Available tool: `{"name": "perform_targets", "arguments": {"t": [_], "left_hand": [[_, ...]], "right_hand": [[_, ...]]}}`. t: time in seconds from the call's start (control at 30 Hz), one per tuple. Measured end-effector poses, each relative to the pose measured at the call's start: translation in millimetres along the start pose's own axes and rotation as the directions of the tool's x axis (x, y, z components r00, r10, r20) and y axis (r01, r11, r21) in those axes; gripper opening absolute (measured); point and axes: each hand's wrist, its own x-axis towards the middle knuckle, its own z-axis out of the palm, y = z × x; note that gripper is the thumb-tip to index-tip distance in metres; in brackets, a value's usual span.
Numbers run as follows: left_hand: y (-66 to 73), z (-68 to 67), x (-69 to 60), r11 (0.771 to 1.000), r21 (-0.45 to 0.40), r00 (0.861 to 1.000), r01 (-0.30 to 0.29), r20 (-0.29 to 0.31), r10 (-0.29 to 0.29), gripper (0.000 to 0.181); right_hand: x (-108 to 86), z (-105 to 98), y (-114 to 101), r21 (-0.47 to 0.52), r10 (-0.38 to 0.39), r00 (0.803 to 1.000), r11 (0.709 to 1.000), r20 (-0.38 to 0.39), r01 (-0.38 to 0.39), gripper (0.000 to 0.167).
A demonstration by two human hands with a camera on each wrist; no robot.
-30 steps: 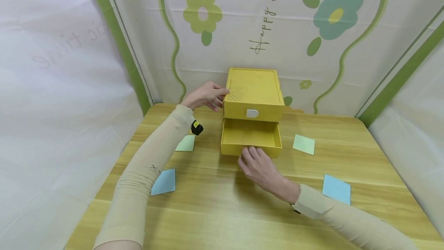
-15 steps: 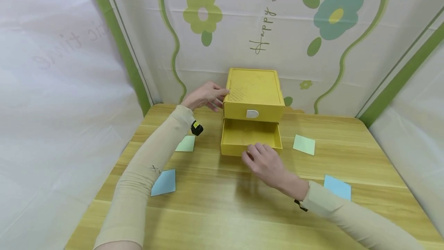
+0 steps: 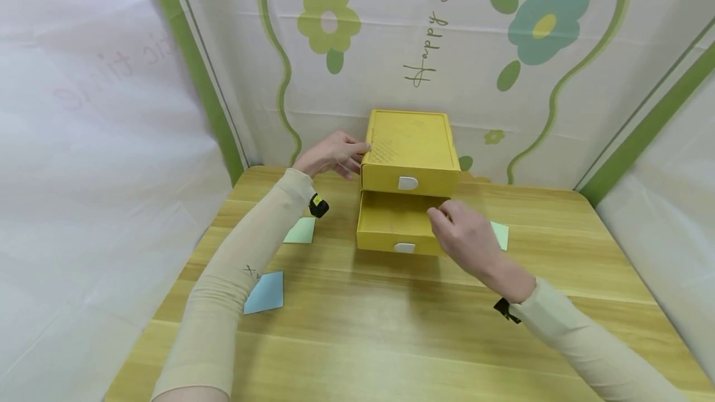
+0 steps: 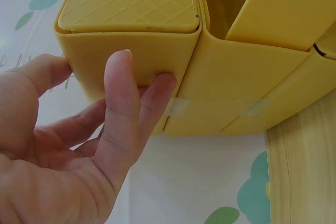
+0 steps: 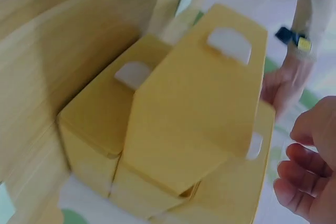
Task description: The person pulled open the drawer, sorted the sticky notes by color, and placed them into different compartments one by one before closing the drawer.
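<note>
A yellow drawer cabinet (image 3: 413, 138) stands at the back of the table. One drawer (image 3: 385, 242) below the top one is pulled out, and its white handle (image 3: 404, 247) shows. Nothing is seen in the visible part of this drawer. My left hand (image 3: 335, 155) rests on the cabinet's left side; in the left wrist view its fingers (image 4: 121, 98) touch the yellow side wall. My right hand (image 3: 466, 237) is near the drawer's right front corner, which it hides. Its fingers (image 5: 296, 182) are loosely curled and hold nothing; in the right wrist view they are apart from the cabinet.
A green paper square (image 3: 300, 230) and a blue one (image 3: 265, 293) lie to the left. Another green square (image 3: 500, 236) on the right is partly behind my right hand. A white curtain (image 3: 380, 36) with flowers hangs behind the wooden table (image 3: 357, 340).
My right hand has let go of the drawer front and moved right and up, uncovering the white handle. The drawer stays out. My left hand has kept its place on the cabinet.
</note>
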Motion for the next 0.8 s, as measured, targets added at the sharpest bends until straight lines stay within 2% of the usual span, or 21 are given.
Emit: {"name": "perform_targets", "arguments": {"t": [0.23, 0.47, 0.6, 0.8], "left_hand": [[0.5, -0.3, -2.1, 1.000, -0.013, 1.000, -0.008, -0.006, 0.008, 0.038], [0.8, 0.3, -2.3, 1.000, -0.016, 1.000, -0.001, -0.004, 0.001, 0.040], [1.2, 1.1, -1.7, 1.000, -0.017, 1.000, 0.004, 0.005, -0.004, 0.042], [2.5, 0.7, -1.9, 1.000, -0.023, 1.000, 0.008, 0.008, -0.008, 0.039]], "right_hand": [[-10.9, -2.6, 28.3, -0.011, 0.037, 0.999, 0.999, -0.010, -0.037, 0.027], [-19.0, 0.4, 49.8, -0.012, 0.085, 0.996, 0.996, -0.022, -0.085, 0.019], [-25.2, -1.6, 62.6, -0.008, 0.134, 0.991, 0.991, -0.005, -0.134, 0.013], [-37.1, -1.4, 84.6, 0.010, 0.209, 0.976, 0.978, 0.064, -0.210, 0.019]]}}
